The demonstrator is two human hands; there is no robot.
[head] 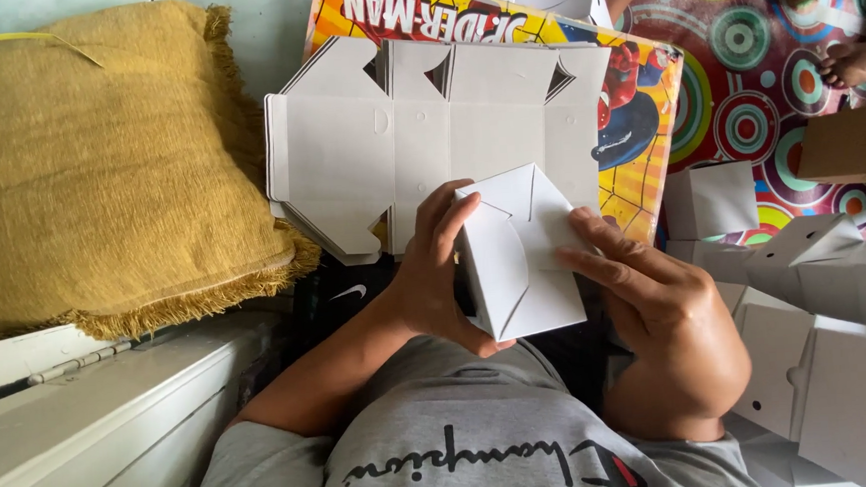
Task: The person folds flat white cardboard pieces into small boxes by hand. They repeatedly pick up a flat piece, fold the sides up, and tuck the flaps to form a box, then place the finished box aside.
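From the head camera, the folded white paper box (519, 253) hides the left hand's (435, 273) palm and part of the right hand's (658, 320) fingers. The left hand is clamped around the box's left side; the right hand's fingers press its right edge. Just beyond both hands lies a flat white cardboard blank (426, 134). Right of the right hand sit finished white boxes (820, 350), cut off at the edge.

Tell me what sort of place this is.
Probably a home floor used for folding boxes by hand: a mustard fringed cushion, a bright mat with circles, and folded white boxes piled beside the person's hands.
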